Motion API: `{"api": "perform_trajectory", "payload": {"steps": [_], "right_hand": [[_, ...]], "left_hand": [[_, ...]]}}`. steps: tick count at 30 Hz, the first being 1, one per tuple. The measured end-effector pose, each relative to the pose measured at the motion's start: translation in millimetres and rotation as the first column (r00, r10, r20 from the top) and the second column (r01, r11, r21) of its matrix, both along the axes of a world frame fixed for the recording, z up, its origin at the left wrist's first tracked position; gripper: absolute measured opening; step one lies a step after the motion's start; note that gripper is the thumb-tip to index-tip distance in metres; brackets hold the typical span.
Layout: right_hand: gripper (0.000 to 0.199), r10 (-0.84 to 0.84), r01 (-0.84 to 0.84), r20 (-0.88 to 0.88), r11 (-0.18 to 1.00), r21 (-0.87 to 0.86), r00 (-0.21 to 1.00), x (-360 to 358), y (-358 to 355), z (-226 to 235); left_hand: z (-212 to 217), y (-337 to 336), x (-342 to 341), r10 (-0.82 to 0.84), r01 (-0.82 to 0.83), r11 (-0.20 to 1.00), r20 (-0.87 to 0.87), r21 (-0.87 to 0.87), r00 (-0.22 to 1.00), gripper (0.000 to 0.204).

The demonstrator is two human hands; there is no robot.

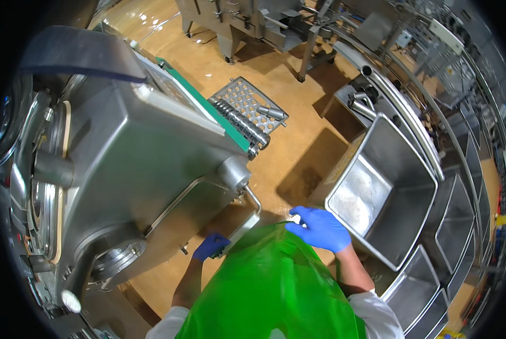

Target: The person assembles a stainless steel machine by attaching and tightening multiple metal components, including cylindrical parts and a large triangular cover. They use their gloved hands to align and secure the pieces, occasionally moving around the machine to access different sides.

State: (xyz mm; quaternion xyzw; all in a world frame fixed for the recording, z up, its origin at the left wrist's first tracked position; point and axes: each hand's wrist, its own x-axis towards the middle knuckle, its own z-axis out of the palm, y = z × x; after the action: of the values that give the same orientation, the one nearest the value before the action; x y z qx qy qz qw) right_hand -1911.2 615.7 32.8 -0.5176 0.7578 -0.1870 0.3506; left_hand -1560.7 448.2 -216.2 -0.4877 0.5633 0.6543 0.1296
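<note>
My left hand (212, 246), in a blue glove, reaches low beside the large steel machine (157, 152). Its fingers curl at the lower end of a pale metal strip (243, 230); whether they grip the strip or something under it is hidden. A bent metal rod (254, 199) runs from the machine's round boss to that strip. My right hand (321, 229), also blue-gloved, is in front of the green apron (270, 282), with its fingers bent around a small whitish thing (296, 219) too little to name. Just right of that hand stands a deep steel tub (397, 212).
A perforated steel rack (244, 104) with a metal auger (239, 121) and a short cylinder (271, 112) is beyond the machine. A green-edged board (199, 101) leans there. More steel bins (414, 282) line the right. Steel equipment (236, 22) stands at the far side.
</note>
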Motion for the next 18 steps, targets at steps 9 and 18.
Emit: {"api": "perform_trajectory", "payload": {"steps": [9, 18], "right_hand": [[0.034, 0.322, -0.317, 0.01, 0.936, -0.153, 0.947, -140.1, -147.2, -36.7], [0.038, 0.508, -0.509, -0.052, 0.861, -0.008, 0.86, -201.4, -212.2, -24.3]], "left_hand": [[40.8, 50.9, -56.1, 0.416, -0.415, 0.908, 0.203, -0.047, 0.887, 0.037], [117.6, 43.4, -154.4, 0.428, -0.419, 0.896, 0.038, -0.15, 0.903, 0.042]]}}
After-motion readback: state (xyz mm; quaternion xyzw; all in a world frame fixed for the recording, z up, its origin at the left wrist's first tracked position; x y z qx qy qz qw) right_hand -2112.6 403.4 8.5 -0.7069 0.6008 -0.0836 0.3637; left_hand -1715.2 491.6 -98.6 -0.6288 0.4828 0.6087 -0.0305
